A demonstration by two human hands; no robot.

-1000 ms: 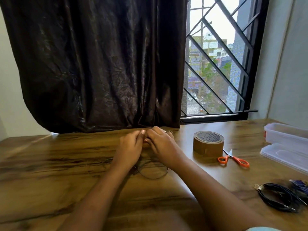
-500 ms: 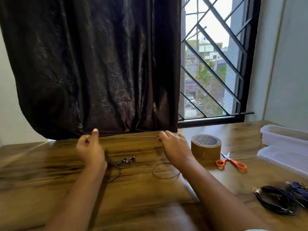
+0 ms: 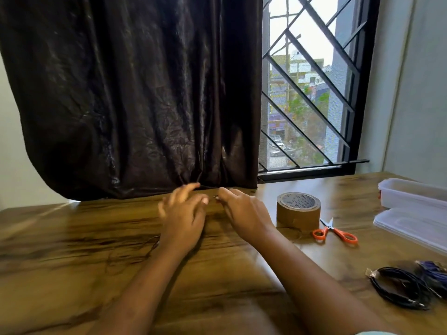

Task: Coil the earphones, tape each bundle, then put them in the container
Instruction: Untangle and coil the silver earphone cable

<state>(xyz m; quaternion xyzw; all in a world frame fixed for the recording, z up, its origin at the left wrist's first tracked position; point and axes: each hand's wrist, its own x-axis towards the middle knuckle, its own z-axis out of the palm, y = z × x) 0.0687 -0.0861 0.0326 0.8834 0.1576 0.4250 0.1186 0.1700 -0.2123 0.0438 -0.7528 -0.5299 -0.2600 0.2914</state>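
Earphone cable point(image 3: 216, 196) | short stretch shows between the hands, over the far side of the wooden table point(image 3: 72, 238) | right hand point(image 3: 244, 213) pinches it at the fingertips | left hand point(image 3: 183, 218) just beside, fingers loosely spread, blurred, contact with cable unclear | brown tape roll point(image 3: 298, 211) and orange scissors point(image 3: 335, 234) to the right

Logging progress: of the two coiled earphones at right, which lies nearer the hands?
The black coil; the purple coil lies beyond it, at the frame's right edge.
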